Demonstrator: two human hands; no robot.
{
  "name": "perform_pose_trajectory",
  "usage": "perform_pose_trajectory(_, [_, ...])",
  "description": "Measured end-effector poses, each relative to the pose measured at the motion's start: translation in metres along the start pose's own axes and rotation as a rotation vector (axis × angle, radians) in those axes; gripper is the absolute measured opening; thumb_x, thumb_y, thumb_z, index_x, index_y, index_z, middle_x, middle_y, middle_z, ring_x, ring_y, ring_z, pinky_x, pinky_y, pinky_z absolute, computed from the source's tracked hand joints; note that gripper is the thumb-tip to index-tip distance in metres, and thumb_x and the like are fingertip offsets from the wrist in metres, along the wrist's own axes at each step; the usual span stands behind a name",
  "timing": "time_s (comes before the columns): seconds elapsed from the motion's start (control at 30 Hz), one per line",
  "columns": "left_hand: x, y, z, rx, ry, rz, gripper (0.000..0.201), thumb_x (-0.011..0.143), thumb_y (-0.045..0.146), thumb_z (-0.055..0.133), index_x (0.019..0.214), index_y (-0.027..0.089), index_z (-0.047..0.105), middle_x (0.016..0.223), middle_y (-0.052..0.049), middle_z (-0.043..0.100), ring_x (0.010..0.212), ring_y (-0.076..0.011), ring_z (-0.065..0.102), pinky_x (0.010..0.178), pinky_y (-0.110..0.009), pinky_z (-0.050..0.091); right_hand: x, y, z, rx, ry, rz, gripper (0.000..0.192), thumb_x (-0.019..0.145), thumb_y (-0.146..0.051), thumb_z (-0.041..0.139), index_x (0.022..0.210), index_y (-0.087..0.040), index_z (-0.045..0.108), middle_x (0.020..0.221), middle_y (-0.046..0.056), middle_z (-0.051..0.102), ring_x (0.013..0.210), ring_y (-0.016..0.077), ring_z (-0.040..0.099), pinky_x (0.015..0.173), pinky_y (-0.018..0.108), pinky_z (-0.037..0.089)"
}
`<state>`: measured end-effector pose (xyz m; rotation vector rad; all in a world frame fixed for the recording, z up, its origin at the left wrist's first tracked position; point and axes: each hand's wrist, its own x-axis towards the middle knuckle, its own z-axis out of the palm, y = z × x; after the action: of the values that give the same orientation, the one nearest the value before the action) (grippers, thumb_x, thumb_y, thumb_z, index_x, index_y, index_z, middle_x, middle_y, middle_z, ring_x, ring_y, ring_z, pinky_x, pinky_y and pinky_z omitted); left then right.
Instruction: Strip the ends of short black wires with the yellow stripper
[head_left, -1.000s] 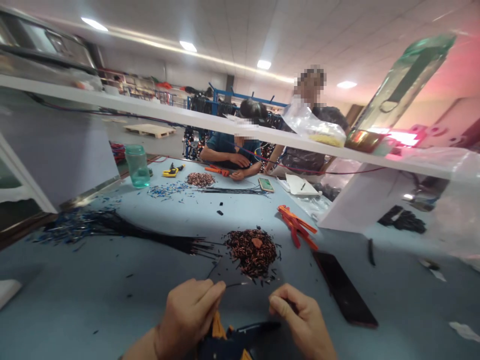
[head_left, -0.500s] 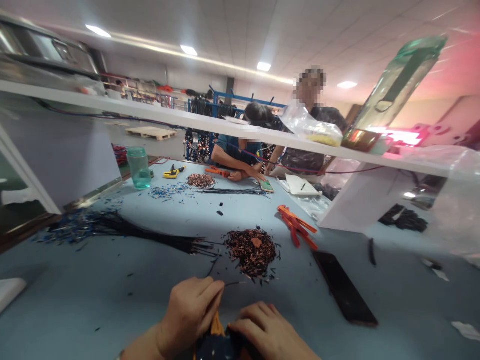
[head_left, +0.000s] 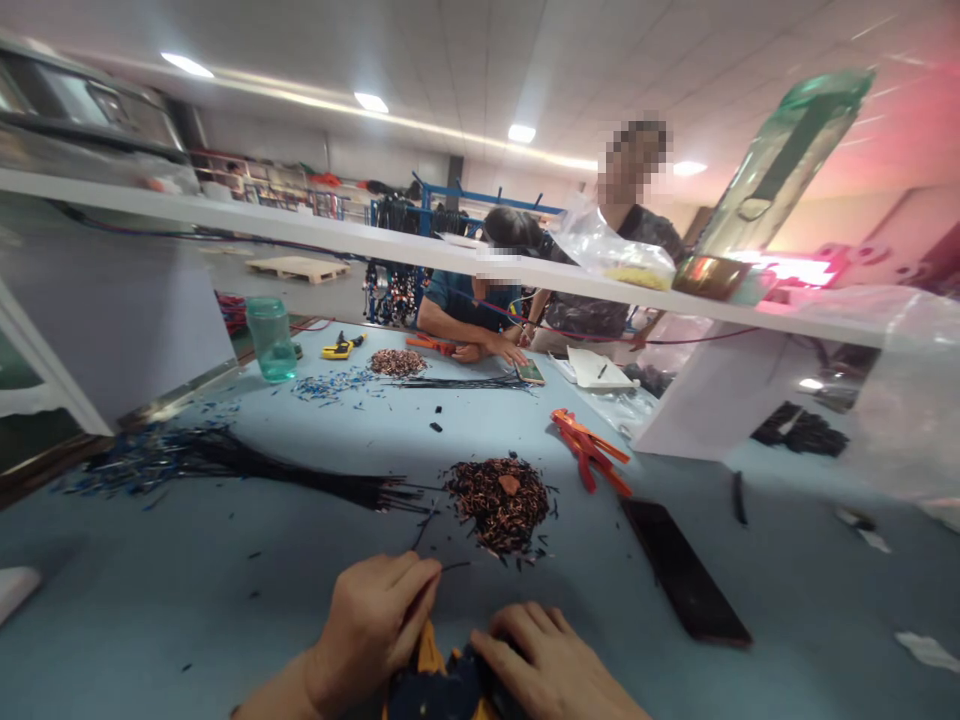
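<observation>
My left hand (head_left: 375, 615) is closed in a pinch on a thin black wire (head_left: 456, 566), whose end sticks out to the right past the fingertips. Just under it, at the bottom edge, is a dark blue and yellow wire stripper (head_left: 435, 695), partly out of frame. My right hand (head_left: 555, 665) is wrapped over the stripper's right side, and its palm side is hidden. Ahead of both hands lies a heap of short copper and black wire ends (head_left: 502, 505). Left of that, a bundle of long black wires (head_left: 300, 470) has blue ends.
An orange-red hand tool (head_left: 589, 450) and a black phone (head_left: 686, 570) lie to the right. A green bottle (head_left: 271, 340), a yellow tool (head_left: 343, 346) and another copper heap (head_left: 397, 362) are farther back. A white shelf (head_left: 360, 235) crosses above; two people (head_left: 469, 305) are beyond.
The view has shifted slightly, with the bench things moving a little left. Both hands keep nearly the same place. The standing person's head has moved to the right.
</observation>
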<state>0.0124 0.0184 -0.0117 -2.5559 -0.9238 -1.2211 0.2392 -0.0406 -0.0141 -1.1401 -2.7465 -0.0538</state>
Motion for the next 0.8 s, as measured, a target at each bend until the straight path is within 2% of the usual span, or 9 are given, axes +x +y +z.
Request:
perform_pose_trajectory(0.17, [0.001,-0.001,0.000,0.009,0.014,-0.031,0.017,0.092,0.016,0.047,0.087,0.021,0.062,0.059,0.002,0.060,0.048,-0.0144,0.054,0.051,-0.027,0.037,-0.002,-0.001,0.010,0.052,0.081,0.047,0.033,0.082,-0.024,0.069,0.113,-0.022,0.058,0.089,0.007,0.066,0.074,0.0232,0.058,0.060,0.032,0.045])
perform_pose_trajectory(0.27, [0.001,-0.001,-0.001,0.006,0.029,-0.071,0.017,0.091,0.016,0.049,0.086,0.021,0.064,0.059,0.002,0.061,0.048,-0.0135,0.055,0.051,-0.026,0.037,-0.004,-0.002,0.009,0.218,0.051,0.104,0.033,0.082,-0.028,0.069,0.113,-0.021,0.059,0.095,0.009,0.065,0.080,0.0244,0.061,0.065,0.033,0.049])
perform_pose_trajectory(0.37, [0.003,-0.002,-0.002,0.006,0.046,-0.109,0.017,0.090,0.017,0.049,0.083,0.021,0.065,0.058,0.003,0.062,0.047,-0.0125,0.056,0.051,-0.025,0.038,-0.003,-0.003,-0.007,0.496,0.000,0.189,0.039,0.078,-0.035,0.073,0.112,-0.022,0.062,0.098,0.009,0.065,0.084,0.0242,0.063,0.069,0.032,0.052])
perform_pose_trajectory(0.47, [0.005,-0.005,-0.003,-0.013,0.078,-0.161,0.017,0.090,0.018,0.050,0.082,0.021,0.065,0.058,0.003,0.065,0.047,-0.0119,0.059,0.051,-0.023,0.040,-0.006,-0.004,-0.031,0.794,0.048,0.250,0.045,0.073,-0.045,0.076,0.111,-0.025,0.065,0.101,0.008,0.066,0.089,0.0256,0.065,0.078,0.035,0.052])
perform_pose_trajectory(0.53, [0.004,-0.009,-0.002,-0.038,0.102,-0.229,0.017,0.089,0.020,0.051,0.081,0.021,0.066,0.061,0.004,0.068,0.048,-0.0110,0.062,0.050,-0.021,0.043,-0.013,-0.002,-0.040,0.943,0.069,0.328,0.046,0.071,-0.044,0.078,0.112,-0.029,0.066,0.108,0.008,0.066,0.099,0.0283,0.063,0.088,0.041,0.049])
perform_pose_trajectory(0.67, [0.001,-0.019,0.002,-0.057,0.152,-0.384,0.015,0.087,0.023,0.053,0.082,0.021,0.067,0.068,0.004,0.073,0.052,-0.0105,0.067,0.051,-0.018,0.047,-0.026,0.003,-0.035,1.292,0.093,0.504,0.053,0.064,-0.044,0.082,0.114,-0.034,0.067,0.123,0.006,0.063,0.115,0.0318,0.056,0.100,0.049,0.039])
perform_pose_trajectory(0.73, [0.000,-0.020,0.003,-0.057,0.158,-0.413,0.016,0.087,0.025,0.053,0.082,0.021,0.068,0.068,0.004,0.074,0.053,-0.0108,0.068,0.051,-0.017,0.048,-0.026,0.004,-0.027,1.561,0.185,0.446,0.063,0.060,-0.054,0.081,0.117,-0.031,0.065,0.120,0.008,0.063,0.109,0.0316,0.059,0.097,0.049,0.041])
perform_pose_trajectory(0.8, [0.000,-0.019,0.003,-0.056,0.137,-0.408,0.017,0.087,0.025,0.053,0.081,0.021,0.068,0.067,0.004,0.073,0.051,-0.0108,0.067,0.050,-0.018,0.047,-0.020,0.002,-0.021,1.804,0.269,0.360,0.075,0.053,-0.063,0.080,0.116,-0.025,0.065,0.109,0.009,0.065,0.095,0.0289,0.062,0.086,0.044,0.047])
